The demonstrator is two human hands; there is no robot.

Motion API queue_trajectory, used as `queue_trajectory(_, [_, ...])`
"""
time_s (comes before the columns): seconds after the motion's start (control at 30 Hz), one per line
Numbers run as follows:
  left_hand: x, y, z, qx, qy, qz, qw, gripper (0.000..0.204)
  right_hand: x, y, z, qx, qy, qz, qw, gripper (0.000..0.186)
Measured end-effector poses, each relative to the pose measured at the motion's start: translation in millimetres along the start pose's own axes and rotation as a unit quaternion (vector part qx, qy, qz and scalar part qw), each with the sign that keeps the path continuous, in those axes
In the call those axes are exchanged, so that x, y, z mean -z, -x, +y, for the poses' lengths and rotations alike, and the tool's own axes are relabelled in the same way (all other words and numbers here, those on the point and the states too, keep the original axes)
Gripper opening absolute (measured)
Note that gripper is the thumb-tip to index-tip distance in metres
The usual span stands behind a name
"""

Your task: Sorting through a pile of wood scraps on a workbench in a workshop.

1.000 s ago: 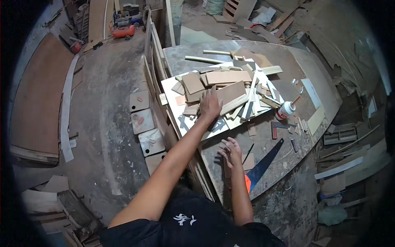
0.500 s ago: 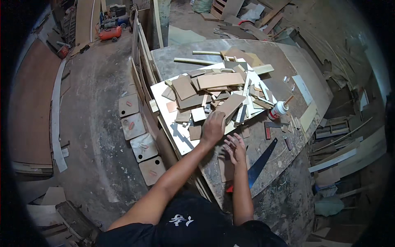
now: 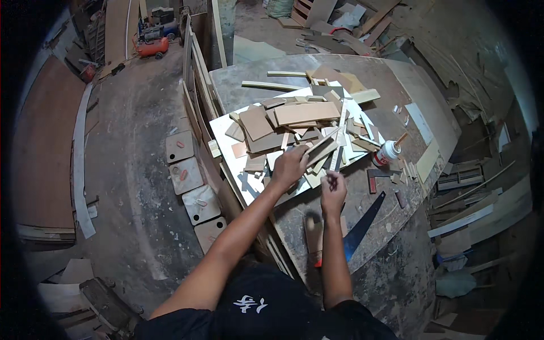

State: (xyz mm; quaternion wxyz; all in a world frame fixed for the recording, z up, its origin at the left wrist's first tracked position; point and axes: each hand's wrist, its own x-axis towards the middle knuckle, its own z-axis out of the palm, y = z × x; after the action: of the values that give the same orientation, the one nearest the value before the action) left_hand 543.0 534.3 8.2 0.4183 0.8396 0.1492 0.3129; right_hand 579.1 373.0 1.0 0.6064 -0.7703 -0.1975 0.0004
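Observation:
My left hand (image 3: 288,168) is closed round wooden boards (image 3: 320,148), tilted over the front of a pile of wood offcuts (image 3: 258,122) on a white board (image 3: 237,152). Just right of it, my right hand (image 3: 333,191) has its fingers curled at the lower end of a narrow pale strip (image 3: 339,156), gripping it. A white glue pot (image 3: 386,153) with a stick in it stands to the right. A handsaw (image 3: 362,225) lies below, beside a square tool (image 3: 372,182) with a red part.
The worktable (image 3: 396,226) has more strips along its right side. Panels (image 3: 207,79) stand on edge at its left, beside square plates (image 3: 184,173). An air compressor (image 3: 152,49) stands at the back left; scrap wood (image 3: 464,226) lines the right.
My left hand has tilted the piece it holds more onto its edge. My right hand has moved up toward the pile, and its spread fingers have closed on a strip.

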Motion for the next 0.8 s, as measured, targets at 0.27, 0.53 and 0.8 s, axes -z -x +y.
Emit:
queue_trajectory(0.27, [-25, 28, 6, -0.019, -0.031, 0.005, 0.999, 0.01, -74, -117, -72, 0.16, 0.367, -0.181, 0.898, 0.023])
queue_trajectory(0.53, [-28, 35, -1, -0.066, -0.098, -0.019, 0.993, 0.012, -105, -143, -34, 0.156, 0.546, -0.2, 0.798, 0.027])
queue_trajectory(0.8, [-20, 24, 6, -0.06, 0.015, 0.044, 0.997, 0.018, -37, -153, -57, -0.034, 0.077, -0.201, 0.976, 0.034])
